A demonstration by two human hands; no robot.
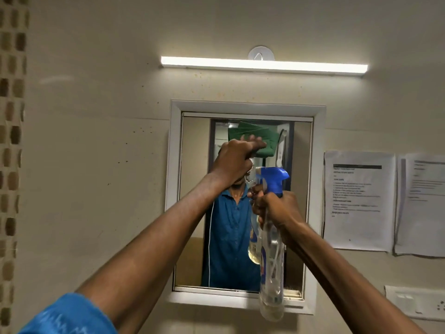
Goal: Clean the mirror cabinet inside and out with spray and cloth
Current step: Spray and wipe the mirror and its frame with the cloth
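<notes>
Green cloth is pressed flat against the upper part of the mirror by the left hand, whose grip is curled closed over the cloth's lower edge with the thumb laid along the glass. A clear spray bottle with a blue trigger head is held upright in front of the mirror's right half by the right hand, the grip wrapped tight round the neck just under the trigger. The mirror is set in a white-framed cabinet mounted on a cream wall, and the door appears shut. A lit tube light is fixed above the cabinet. Two printed sheets are stuck to the wall right of the frame, and a white switch plate is seen below them.
</notes>
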